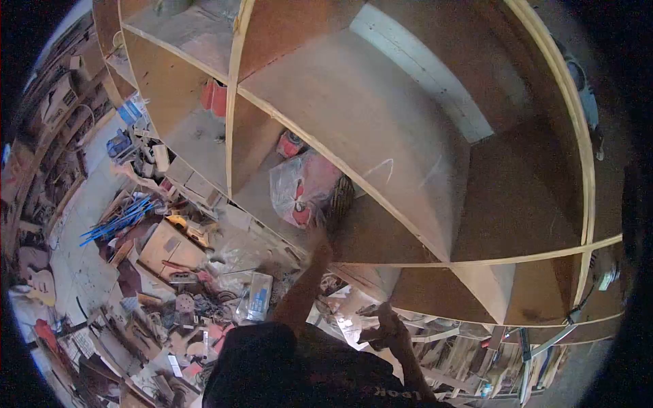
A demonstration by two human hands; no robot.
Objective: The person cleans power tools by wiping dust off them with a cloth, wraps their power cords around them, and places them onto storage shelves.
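your left hand [318, 232] could pass up into the wide compartment [381, 129] only around the pale diagonal shelf edge [354, 177]. in the narrower bay beside it, the plastic bag [287, 183] and dark ribbed bundle [342, 202] block your way, with the upright divider [232, 136] bounding the far side.

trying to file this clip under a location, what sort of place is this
Probably a woodworking shop: an unfinished wooden cabinet frame with open compartments, timber pieces stacked below it, and a cluttered heap of offcuts and tools.
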